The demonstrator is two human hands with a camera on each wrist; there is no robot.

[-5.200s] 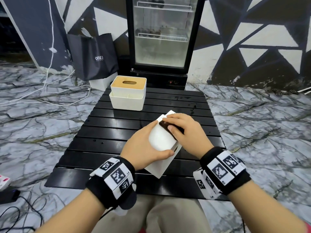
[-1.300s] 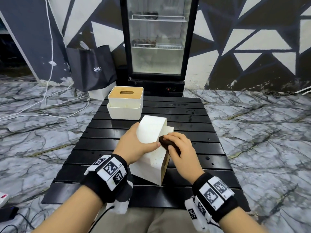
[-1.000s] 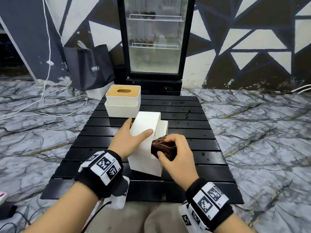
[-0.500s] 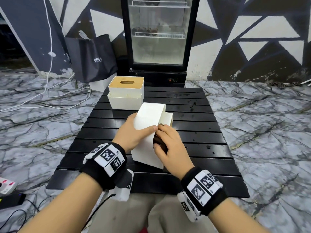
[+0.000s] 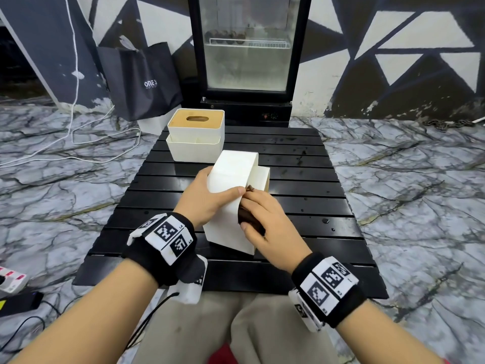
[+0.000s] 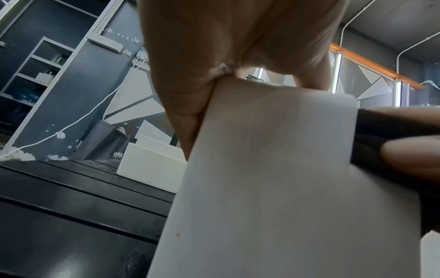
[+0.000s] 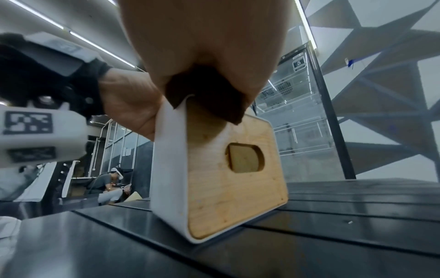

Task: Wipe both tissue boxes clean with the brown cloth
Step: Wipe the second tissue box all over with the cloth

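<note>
A white tissue box (image 5: 231, 203) stands tipped on one end on the black slatted table (image 5: 301, 214). Its wooden lid (image 7: 238, 178) with an oval slot faces right. My left hand (image 5: 207, 200) grips the box (image 6: 273, 169) from the left, thumb across its near face. My right hand (image 5: 259, 222) holds the bunched brown cloth (image 5: 248, 219) and presses it against the upper part of the wooden lid; the cloth (image 7: 209, 94) shows at the lid's top edge. The second white tissue box (image 5: 195, 139) with a wooden top sits upright at the table's far left.
A glass-door fridge (image 5: 249, 48) stands just behind the table, with a dark paper bag (image 5: 141, 80) to its left. White cables (image 5: 78, 137) trail over the marble floor. A power strip (image 5: 13, 279) lies at lower left. Water drops (image 5: 325, 221) dot the table's right side.
Five seconds ago the box lay tilted in both hands with the cloth on its upper face. Since then it was stood on end, and the cloth now rubs the wooden lid side.
</note>
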